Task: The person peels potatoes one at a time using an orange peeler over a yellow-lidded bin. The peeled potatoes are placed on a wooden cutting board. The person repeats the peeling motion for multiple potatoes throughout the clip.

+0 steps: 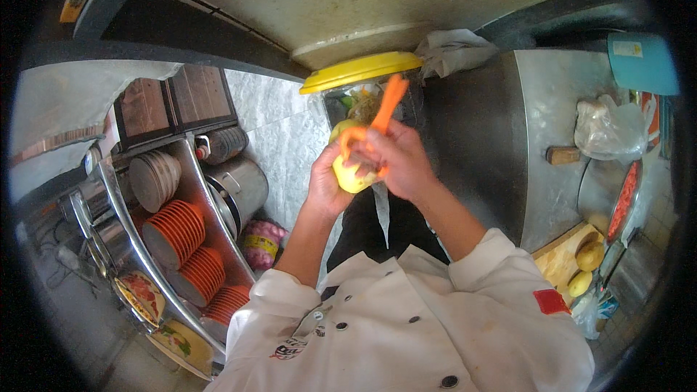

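Observation:
My left hand (328,182) grips a peeled yellow potato (351,176) in front of my body. An orange peeler (387,106) is in my right hand (405,160), its head against the potato and its handle pointing up and away. Both hands are close together over a waste bin with a yellow rim (359,71), where food scraps (366,104) show inside. My fingers partly hide the potato and the peeler's blade.
At right, a steel counter (550,92) bears a plastic bag (612,128), a wooden cutting board (561,261) and unpeeled potatoes (589,255). At left, a metal shelf (218,223) holds stacked orange-rimmed plates (175,231) and bowls (155,179). A large steel pot (248,188) stands beside it.

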Motion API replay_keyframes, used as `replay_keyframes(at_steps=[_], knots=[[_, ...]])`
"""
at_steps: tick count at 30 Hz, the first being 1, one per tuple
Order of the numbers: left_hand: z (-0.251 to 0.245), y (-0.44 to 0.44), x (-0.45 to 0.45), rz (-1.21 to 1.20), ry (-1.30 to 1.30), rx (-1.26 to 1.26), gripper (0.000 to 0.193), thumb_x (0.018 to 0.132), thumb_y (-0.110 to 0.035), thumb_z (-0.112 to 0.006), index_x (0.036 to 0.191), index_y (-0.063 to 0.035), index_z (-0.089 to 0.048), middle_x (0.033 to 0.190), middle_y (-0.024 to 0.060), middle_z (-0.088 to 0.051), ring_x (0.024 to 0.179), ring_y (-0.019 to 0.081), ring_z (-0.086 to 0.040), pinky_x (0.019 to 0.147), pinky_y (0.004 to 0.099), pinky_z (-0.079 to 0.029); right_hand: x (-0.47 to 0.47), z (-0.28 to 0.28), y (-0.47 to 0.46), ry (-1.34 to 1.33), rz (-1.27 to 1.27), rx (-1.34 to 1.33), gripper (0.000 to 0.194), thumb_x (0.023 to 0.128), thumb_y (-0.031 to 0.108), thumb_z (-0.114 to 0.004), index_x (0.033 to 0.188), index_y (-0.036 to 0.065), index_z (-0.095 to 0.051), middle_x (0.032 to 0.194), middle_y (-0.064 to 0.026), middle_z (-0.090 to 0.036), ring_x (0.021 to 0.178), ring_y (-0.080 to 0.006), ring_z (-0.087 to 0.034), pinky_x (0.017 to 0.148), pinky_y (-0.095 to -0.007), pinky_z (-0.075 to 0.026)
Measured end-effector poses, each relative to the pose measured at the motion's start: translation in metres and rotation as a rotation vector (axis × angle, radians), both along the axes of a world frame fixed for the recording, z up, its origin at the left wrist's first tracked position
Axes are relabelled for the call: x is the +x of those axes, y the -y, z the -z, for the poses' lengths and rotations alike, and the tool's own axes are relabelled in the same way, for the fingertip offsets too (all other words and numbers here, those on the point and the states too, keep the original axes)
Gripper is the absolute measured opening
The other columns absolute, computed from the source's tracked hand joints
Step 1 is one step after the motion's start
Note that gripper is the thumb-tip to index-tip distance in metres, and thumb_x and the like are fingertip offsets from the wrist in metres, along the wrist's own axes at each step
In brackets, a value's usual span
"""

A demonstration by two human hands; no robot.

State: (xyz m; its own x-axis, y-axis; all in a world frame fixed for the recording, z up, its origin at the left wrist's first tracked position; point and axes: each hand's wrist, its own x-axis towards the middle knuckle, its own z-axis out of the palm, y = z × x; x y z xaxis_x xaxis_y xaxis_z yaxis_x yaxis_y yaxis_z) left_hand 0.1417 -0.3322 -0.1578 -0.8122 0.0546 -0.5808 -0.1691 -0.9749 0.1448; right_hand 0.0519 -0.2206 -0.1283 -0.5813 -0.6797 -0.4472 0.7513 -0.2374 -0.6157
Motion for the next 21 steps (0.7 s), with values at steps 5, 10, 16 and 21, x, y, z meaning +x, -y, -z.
replay_keyframes(at_steps=[5, 10, 16, 21], knots=[[-0.013, 0.004, 0.001, 0.032, 0.104, -0.032, 0.047, 0.081, -0.041, -0.049, 0.116, -0.0098, -0.051, 0.111, 0.0142, -0.056, 0.096, 0.0375, -0.057, 0.076, 0.0531, -0.049, -0.027, 0.027, -0.003, -0.077, 0.164, 0.148, 0.025, 0.089, 0.02, -0.053, 0.103, -0.001, -0.052, 0.096, -0.0133, -0.06, 0.087, -0.0198, -0.063, 0.076, -0.0295, -0.052], [-0.009, 0.004, -0.006, 0.013, 0.202, -0.088, 0.042, 0.082, -0.039, -0.047, 0.11, -0.0093, -0.053, 0.104, 0.0123, -0.059, 0.092, 0.0324, -0.059, 0.074, 0.0505, -0.05, -0.025, 0.021, -0.009, -0.347, 0.031, 0.38, 0.025, 0.088, 0.017, -0.054, 0.105, -0.001, -0.053, 0.102, -0.0118, -0.061, 0.089, -0.0161, -0.061, 0.08, -0.0269, -0.049], [-0.009, -0.002, -0.008, -0.072, 0.236, -0.043, 0.033, 0.081, -0.034, -0.047, 0.102, -0.0085, -0.056, 0.098, 0.01, -0.061, 0.085, 0.0251, -0.06, 0.074, 0.0398, -0.049, 0.015, -0.002, -0.001, -0.528, -0.085, 0.164, 0.032, 0.085, 0.012, -0.056, 0.112, -0.003, -0.05, 0.104, -0.0099, -0.059, 0.101, -0.0144, -0.054, 0.09, -0.0288, -0.042], [-0.025, -0.002, -0.006, -0.031, 0.166, 0.01, 0.035, 0.081, -0.03, -0.047, 0.106, -0.0064, -0.055, 0.099, 0.0114, -0.06, 0.088, 0.0265, -0.059, 0.074, 0.0427, -0.049, 0.014, -0.001, -0.002, -0.378, -0.046, 0.183, 0.03, 0.084, 0.01, -0.056, 0.111, -0.003, -0.051, 0.101, -0.0082, -0.06, 0.094, -0.0127, -0.056, 0.085, -0.0272, -0.044]])
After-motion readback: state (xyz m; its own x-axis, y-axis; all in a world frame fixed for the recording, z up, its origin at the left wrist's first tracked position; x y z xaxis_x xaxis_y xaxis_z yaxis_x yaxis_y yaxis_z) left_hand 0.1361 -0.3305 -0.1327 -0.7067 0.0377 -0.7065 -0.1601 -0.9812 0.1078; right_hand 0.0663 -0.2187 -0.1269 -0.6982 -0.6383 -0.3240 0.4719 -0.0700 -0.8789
